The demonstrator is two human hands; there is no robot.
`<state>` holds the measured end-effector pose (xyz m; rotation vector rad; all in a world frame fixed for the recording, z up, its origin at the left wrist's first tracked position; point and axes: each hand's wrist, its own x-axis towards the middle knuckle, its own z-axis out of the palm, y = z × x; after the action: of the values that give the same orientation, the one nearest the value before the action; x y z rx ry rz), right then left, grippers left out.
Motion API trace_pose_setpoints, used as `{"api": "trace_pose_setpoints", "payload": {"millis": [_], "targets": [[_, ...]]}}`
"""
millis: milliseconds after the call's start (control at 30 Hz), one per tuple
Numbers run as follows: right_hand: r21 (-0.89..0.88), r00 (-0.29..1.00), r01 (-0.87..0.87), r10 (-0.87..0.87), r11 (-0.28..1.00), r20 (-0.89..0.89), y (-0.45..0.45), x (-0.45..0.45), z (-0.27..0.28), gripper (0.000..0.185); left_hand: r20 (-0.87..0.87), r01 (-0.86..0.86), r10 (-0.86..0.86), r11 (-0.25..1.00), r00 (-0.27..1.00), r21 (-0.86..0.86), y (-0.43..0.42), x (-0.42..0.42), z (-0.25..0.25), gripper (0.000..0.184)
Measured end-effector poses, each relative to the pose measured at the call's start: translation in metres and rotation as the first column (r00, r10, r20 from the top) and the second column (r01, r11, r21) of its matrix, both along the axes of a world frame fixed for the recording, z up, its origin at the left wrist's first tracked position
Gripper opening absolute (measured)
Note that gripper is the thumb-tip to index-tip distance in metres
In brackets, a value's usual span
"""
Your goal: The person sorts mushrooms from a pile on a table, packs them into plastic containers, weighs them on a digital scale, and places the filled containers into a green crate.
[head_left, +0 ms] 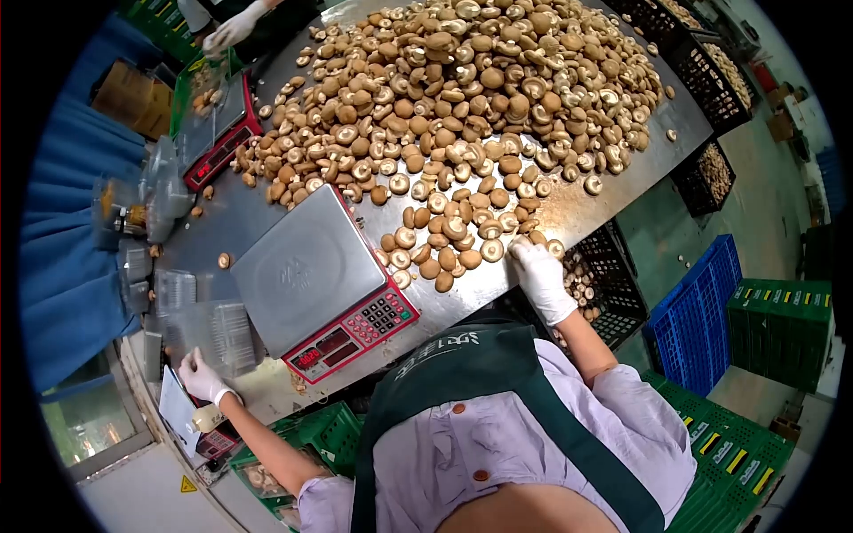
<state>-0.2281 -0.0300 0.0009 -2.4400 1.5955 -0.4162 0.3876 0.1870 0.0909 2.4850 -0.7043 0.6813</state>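
Note:
My left hand [203, 377], in a white glove, is at the table's left edge with its fingers closed on the near edge of a clear plastic tray [188, 330]. More clear trays [229, 336] are stacked beside it. My right hand [540, 277], also gloved, is at the near table edge, its fingers curled at a mushroom [555, 249]. Loose mushrooms [453, 228] spread out to its left, below a large heap of mushrooms [498, 80]. Between my hands stands a red scale [306, 266] with a bare metal plate and lit red digits.
A second red scale [213, 142] holds a green basket [200, 93] of mushrooms. Across the table is another person's gloved hand [235, 31]. A black crate [613, 284] with mushrooms stands below the near edge. Blue pallet [697, 311] and green crates [777, 333] stand at right.

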Motion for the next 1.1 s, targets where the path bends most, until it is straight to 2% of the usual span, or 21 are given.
{"api": "trace_pose_setpoints", "payload": {"millis": [67,133,200,267,333,367,400,433,467,533,567,600,667,700,733,767,800,933,1000,1067,1100], "targets": [[-0.082,0.993,-0.007,-0.003,0.997,-0.116,-0.009,-0.009,-0.017,0.031,0.029,-0.022,0.021,0.999,0.999,0.03,-0.019,-0.034,0.024,0.017],[-0.042,0.987,-0.017,0.009,0.999,-0.163,-0.013,-0.013,-0.035,0.033,0.143,0.293,-0.28,0.953,0.949,-0.076,-0.042,-0.075,0.031,0.013],[-0.038,0.979,-0.094,0.085,0.995,-0.186,-0.016,-0.013,-0.041,0.032,0.048,0.447,-0.446,0.894,0.894,-0.029,-0.064,-0.119,0.021,0.009],[0.007,0.997,-0.067,0.067,0.998,-0.04,-0.015,-0.017,-0.029,0.036,-0.027,0.619,-0.618,0.785,0.786,0.038,-0.076,-0.145,-0.009,0.009],[0.069,0.97,0.117,-0.129,0.991,0.207,-0.013,-0.017,-0.005,0.041,-0.229,0.707,-0.67,0.687,0.706,0.167,-0.083,-0.173,-0.023,0.011],[0.257,0.906,0.165,-0.249,0.952,0.343,-0.015,-0.026,-0.004,0.041,-0.237,0.697,-0.656,0.678,0.717,0.233,-0.085,-0.185,-0.026,0.011],[0.374,0.82,0.206,-0.368,0.904,0.439,-0.02,-0.038,0.003,0.038,-0.245,0.689,-0.645,0.662,0.724,0.296,-0.087,-0.193,-0.029,0.011],[0.517,0.599,0.16,-0.499,0.841,0.627,-0.026,-0.059,-0.003,0.037,-0.285,0.708,-0.648,0.647,0.706,0.282,-0.085,-0.192,-0.031,0.015],[0.629,0.318,0.066,-0.614,0.775,0.723,-0.03,-0.077,-0.009,0.037,-0.289,0.716,-0.655,0.639,0.698,0.282,-0.084,-0.195,-0.03,0.015],[0.678,-0.143,-0.128,-0.69,0.724,0.71,-0.036,-0.09,0.017,0.041,-0.528,0.718,-0.519,0.629,0.673,0.298,-0.089,-0.204,-0.008,0.021],[0.67,-0.198,-0.195,-0.698,0.716,0.688,-0.04,-0.114,-0.001,0.043,-0.555,0.706,-0.477,0.628,0.682,0.328,-0.094,-0.214,0.005,0.028],[0.646,-0.221,-0.246,-0.691,0.723,0.689,-0.041,-0.118,0.011,0.043,-0.553,0.711,-0.484,0.622,0.678,0.328,-0.1,-0.22,0.008,0.028],[0.656,-0.327,-0.265,-0.706,0.706,0.628,-0.046,-0.129,0.011,0.034,-0.384,0.736,-0.642,0.652,0.664,0.183,-0.109,-0.23,0.012,0.03],[0.678,-0.283,-0.251,-0.722,0.691,0.632,-0.047,-0.133,0.005,0.03,-0.294,0.778,-0.724,0.614,0.623,0.135,-0.119,-0.24,0.018,0.029],[0.696,-0.238,-0.24,-0.736,0.676,0.633,-0.049,-0.132,0.003,0.026,-0.288,0.774,-0.723,0.617,0.628,0.141,-0.13,-0.252,0.017,0.029],[0.738,-0.182,-0.158,-0.754,0.656,0.631,-0.05,-0.126,0.001,0.02,-0.313,0.788,-0.744,0.615,0.59,0.024,-0.142,-0.266,0.016,0.028],[0.697,-0.095,-0.19,-0.72,0.691,0.688,-0.051,-0.118,0.007,0.018,-0.331,0.789,-0.766,0.607,0.551,-0.093,-0.155,-0.28,0.014,0.027],[0.679,0.094,-0.202,-0.676,0.706,0.731,-0.056,-0.087,0.014,0.025,-0.505,0.905,-0.81,0.408,0.296,-0.123,-0.21,-0.352,-0.02,0.035],[0.725,0.282,-0.14,-0.675,0.674,0.682,-0.06,-0.078,0.017,0.029,-0.46,0.946,-0.827,0.292,0.323,0.138,-0.23,-0.383,-0.047,0.046],[0.744,0.415,-0.152,-0.641,0.651,0.646,-0.067,-0.073,0.023,0.03,-0.629,0.931,-0.699,0.154,0.34,0.331,-0.247,-0.401,-0.069,0.053],[0.715,0.42,-0.186,-0.604,0.674,0.678,-0.07,-0.069,0.02,0.03,-0.628,0.92,-0.69,0.152,0.36,0.361,-0.253,-0.403,-0.076,0.052]]}}
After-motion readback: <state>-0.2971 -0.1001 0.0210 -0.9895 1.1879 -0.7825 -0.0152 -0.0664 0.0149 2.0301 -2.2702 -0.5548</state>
